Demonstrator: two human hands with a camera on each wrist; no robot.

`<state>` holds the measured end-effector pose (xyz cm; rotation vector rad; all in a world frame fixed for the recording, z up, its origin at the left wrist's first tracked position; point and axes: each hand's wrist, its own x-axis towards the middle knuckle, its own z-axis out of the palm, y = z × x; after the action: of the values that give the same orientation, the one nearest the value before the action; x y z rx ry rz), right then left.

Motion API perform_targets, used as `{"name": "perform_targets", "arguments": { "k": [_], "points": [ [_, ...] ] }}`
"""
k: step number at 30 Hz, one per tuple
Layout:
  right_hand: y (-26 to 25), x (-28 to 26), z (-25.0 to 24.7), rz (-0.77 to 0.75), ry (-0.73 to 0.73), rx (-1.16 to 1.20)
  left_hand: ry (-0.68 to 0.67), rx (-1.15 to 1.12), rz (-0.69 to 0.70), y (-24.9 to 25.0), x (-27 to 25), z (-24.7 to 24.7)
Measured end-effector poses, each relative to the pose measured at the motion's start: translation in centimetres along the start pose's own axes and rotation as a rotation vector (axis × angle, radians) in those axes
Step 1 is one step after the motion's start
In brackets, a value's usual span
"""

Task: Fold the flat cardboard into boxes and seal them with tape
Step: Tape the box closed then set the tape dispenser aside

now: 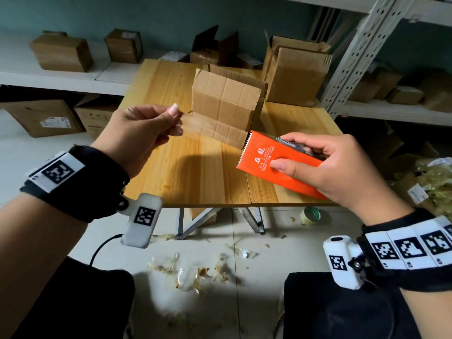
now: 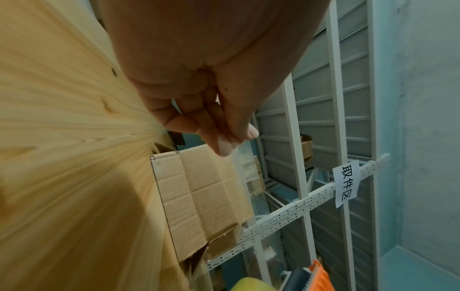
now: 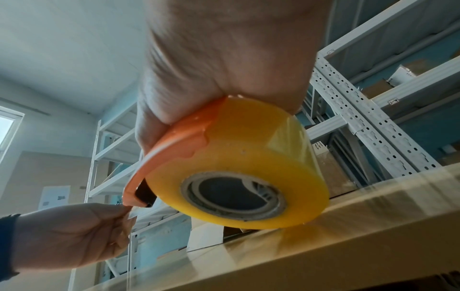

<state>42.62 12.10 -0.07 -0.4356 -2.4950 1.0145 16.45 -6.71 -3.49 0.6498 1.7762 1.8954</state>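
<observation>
A folded brown cardboard box (image 1: 225,106) stands on the wooden table (image 1: 190,172), its near flaps closed; it also shows in the left wrist view as the box (image 2: 199,189). My right hand (image 1: 325,165) grips an orange tape dispenser (image 1: 274,162) holding a yellow tape roll (image 3: 248,167), just right of the box's near corner. My left hand (image 1: 146,128) pinches the free end of a clear tape strip (image 1: 212,128) between thumb and fingers (image 2: 229,141). The strip stretches from the dispenser's toothed edge leftward across the front of the box.
More cardboard boxes (image 1: 293,74) stand at the table's back right and on white shelves (image 1: 61,77) behind. A white metal rack (image 1: 362,52) rises at right. Crumpled tape scraps (image 1: 188,270) and a small tape roll (image 1: 311,215) lie on the floor below.
</observation>
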Motion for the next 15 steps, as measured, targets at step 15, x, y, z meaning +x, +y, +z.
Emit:
{"name": "perform_targets", "arguments": {
  "k": [15],
  "points": [
    [0.8,-0.6,-1.4,0.09,0.051,-0.069,0.078,-0.008,-0.041,0.0,0.5,-0.8]
  ]
}}
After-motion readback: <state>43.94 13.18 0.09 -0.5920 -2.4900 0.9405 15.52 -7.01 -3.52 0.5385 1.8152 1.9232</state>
